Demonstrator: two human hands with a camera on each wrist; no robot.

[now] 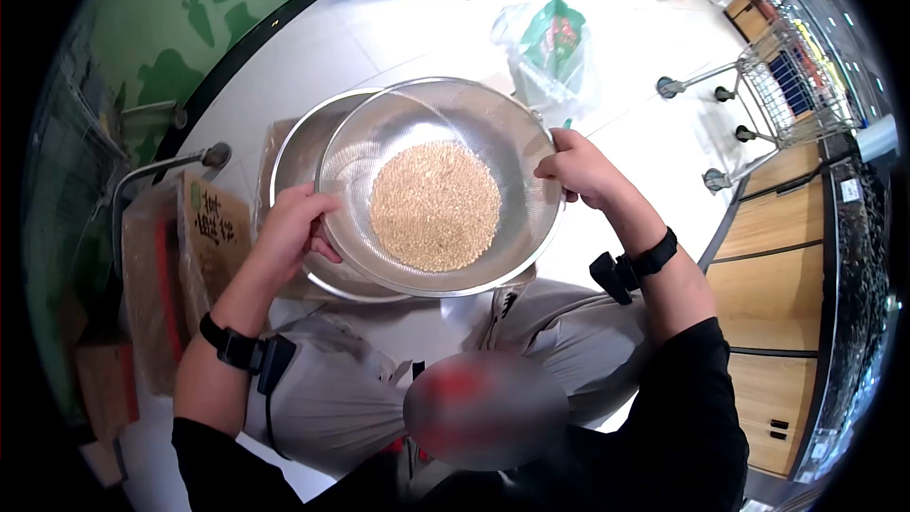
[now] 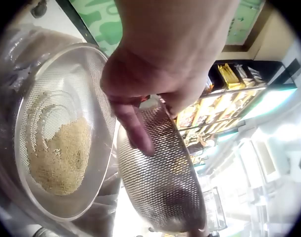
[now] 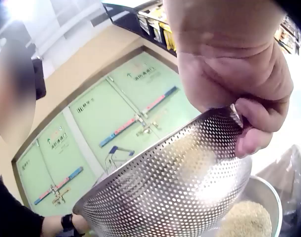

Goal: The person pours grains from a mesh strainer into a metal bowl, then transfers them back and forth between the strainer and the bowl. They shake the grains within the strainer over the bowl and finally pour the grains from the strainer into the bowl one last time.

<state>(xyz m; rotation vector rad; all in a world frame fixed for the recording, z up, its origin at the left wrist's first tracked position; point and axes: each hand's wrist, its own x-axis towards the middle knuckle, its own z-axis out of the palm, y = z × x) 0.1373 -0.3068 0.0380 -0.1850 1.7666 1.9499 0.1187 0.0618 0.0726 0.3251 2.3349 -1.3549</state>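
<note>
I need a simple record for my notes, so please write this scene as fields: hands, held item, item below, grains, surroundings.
left hand: grips the left rim
right hand: grips the right rim
held item: perforated metal basket, round
item below: second round metal vessel, partly hidden in the head view
grains: pale grains in the lower vessel; whether the held basket has some too, I cannot tell
surroundings: plastic bag on the floor ahead; shopping cart to the right; carton to the left
</note>
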